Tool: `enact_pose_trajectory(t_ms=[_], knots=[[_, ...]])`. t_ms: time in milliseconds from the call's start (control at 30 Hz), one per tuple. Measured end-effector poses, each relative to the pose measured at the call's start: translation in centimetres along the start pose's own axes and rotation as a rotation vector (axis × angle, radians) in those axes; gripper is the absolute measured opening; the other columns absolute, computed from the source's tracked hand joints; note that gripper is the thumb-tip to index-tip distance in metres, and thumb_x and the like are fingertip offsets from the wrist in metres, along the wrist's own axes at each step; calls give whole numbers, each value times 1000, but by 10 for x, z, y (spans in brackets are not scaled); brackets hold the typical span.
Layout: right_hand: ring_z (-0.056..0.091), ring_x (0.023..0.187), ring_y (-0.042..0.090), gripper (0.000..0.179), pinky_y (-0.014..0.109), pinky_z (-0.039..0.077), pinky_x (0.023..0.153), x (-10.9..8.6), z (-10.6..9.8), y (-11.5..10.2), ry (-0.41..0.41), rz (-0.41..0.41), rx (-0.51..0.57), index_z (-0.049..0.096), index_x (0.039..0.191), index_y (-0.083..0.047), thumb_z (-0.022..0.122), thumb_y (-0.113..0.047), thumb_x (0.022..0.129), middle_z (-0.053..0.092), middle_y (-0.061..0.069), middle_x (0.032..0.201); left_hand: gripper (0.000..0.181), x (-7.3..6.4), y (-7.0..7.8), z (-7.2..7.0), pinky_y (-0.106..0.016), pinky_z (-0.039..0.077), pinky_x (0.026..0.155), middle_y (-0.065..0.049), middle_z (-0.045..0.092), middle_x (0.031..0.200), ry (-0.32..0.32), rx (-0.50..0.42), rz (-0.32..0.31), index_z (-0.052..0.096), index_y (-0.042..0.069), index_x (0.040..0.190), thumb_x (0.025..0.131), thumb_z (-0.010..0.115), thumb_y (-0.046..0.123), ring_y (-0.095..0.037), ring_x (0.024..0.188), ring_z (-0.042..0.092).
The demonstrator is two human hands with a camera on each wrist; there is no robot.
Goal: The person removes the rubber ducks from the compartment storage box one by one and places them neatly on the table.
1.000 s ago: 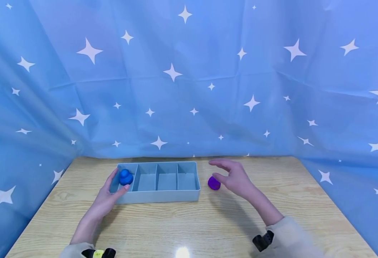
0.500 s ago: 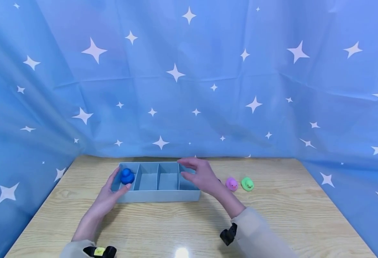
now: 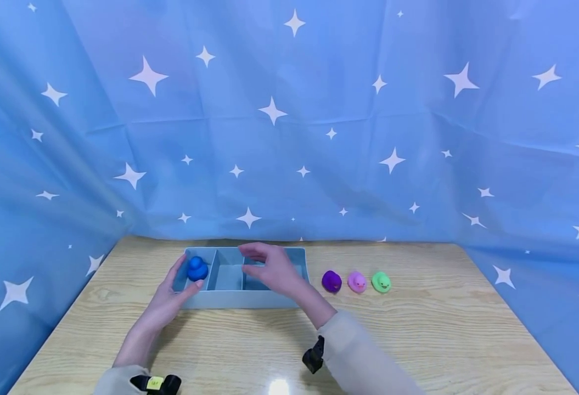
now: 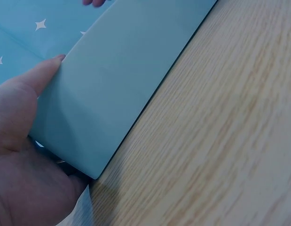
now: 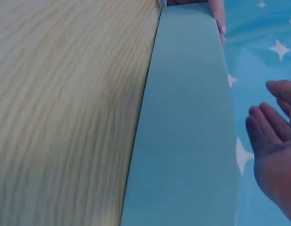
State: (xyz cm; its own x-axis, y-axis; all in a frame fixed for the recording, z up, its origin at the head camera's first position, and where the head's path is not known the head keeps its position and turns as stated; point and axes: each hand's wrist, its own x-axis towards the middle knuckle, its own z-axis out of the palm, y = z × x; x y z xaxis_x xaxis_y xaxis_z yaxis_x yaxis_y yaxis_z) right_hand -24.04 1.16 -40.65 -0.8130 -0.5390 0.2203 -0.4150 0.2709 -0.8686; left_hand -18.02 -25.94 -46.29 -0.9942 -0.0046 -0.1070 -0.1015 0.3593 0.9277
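Note:
A light-blue divided box (image 3: 249, 299) with a row of compartments sits on the table in the head view. My left hand (image 3: 167, 299) grips its left end, the thumb at the front rim and the fingers round the end wall. In the leftmost compartment is a blue rubber duck (image 3: 197, 269), beside that thumb. Over the right half of the box hovers my right hand (image 3: 274, 270), fingers apart and gently bent, holding nothing. The right wrist view also shows those fingers (image 5: 272, 123) spread above the rim. My right hand and forearm partly hide the right compartments.
To the right of the box, a purple duck (image 3: 331, 281), a pink duck (image 3: 357, 282) and a green duck (image 3: 381, 282) stand in a row on the wooden table (image 3: 447, 329). A blue star-patterned curtain (image 3: 289, 137) hangs behind the table and along its sides.
My right hand has moved left from beside the purple duck to over the box, uncovering the three ducks. My left hand keeps its hold on the box's left end.

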Motion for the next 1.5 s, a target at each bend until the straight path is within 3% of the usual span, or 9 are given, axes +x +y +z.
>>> enact_pose_trajectory(t_ms=[233, 500, 933, 1500], knots=[[61, 124, 36, 41, 37, 52, 102, 14, 23, -2, 1, 17, 24, 63, 138, -2, 70, -9, 98, 65, 17, 135, 92, -1, 0, 2, -75, 9, 114, -19, 2, 171, 1, 1, -18, 0, 27, 167, 102, 64, 40, -48, 153, 2], [65, 120, 25, 40, 26, 54, 95, 29, 46, -2, -26, 2, -12, 64, 138, -3, 70, -11, 99, 67, 10, 132, 92, 2, 1, 7, -76, 7, 114, -19, 5, 171, 2, -17, -3, 2, 27, 167, 101, 65, 40, -47, 154, 2], [66, 118, 27, 38, 26, 55, 91, 53, 75, -6, -57, 72, -18, 67, 136, -6, 71, -11, 98, 70, 9, 128, 96, 0, 1, 6, -75, 9, 114, -22, 2, 170, -11, -38, 21, -1, 23, 167, 101, 67, 38, -49, 153, 2], [66, 119, 16, 42, 26, 52, 98, 77, 93, -1, -9, 40, -154, 64, 138, -10, 72, -11, 97, 70, 3, 128, 94, 1, -2, -2, -72, 13, 116, -20, 2, 170, -12, -38, 36, -2, 23, 167, 102, 65, 39, -46, 154, 5]])
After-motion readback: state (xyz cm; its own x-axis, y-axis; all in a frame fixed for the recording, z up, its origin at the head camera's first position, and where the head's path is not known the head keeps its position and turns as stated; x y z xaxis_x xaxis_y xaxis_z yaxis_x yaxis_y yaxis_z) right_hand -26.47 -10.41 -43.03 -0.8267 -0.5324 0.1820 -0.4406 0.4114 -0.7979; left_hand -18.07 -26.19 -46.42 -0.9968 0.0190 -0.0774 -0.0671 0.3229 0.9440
